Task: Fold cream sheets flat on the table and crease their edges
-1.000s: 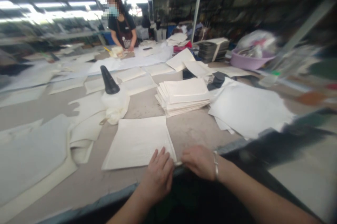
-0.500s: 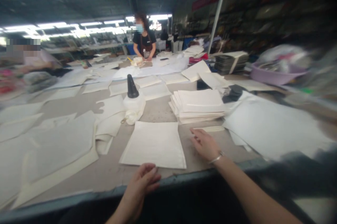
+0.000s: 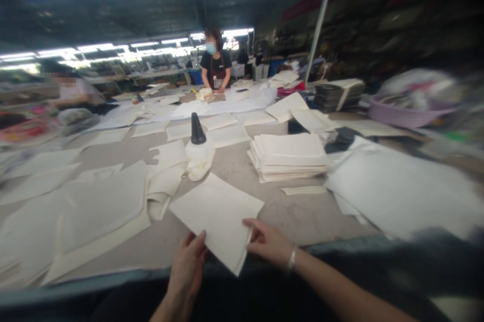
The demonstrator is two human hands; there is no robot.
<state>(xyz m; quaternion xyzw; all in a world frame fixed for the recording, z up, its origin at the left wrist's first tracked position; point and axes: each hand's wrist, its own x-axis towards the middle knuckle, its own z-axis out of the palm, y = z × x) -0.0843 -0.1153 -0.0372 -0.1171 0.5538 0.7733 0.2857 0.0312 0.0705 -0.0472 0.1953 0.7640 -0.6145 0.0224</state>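
Observation:
A cream rectangular fabric piece is lifted at its near end and turned at an angle over the table's front edge. My left hand grips its near left edge with the thumb on top. My right hand, with a bracelet on the wrist, pinches its near right edge. Behind it stands a white glue bottle with a black cone cap. A stack of the same cream pieces lies to the right of the bottle, with one narrow strip in front of it.
Large white sheets cover the table's right side and cream cut panels its left. A person in a dark apron works at the far end; another person sits far left. A purple basin and a dark stack stand at the right.
The fabric piece lay flat and square on the table; both hands have now taken hold of its near end, raised it and rotated it. My right hand came back from near the strip.

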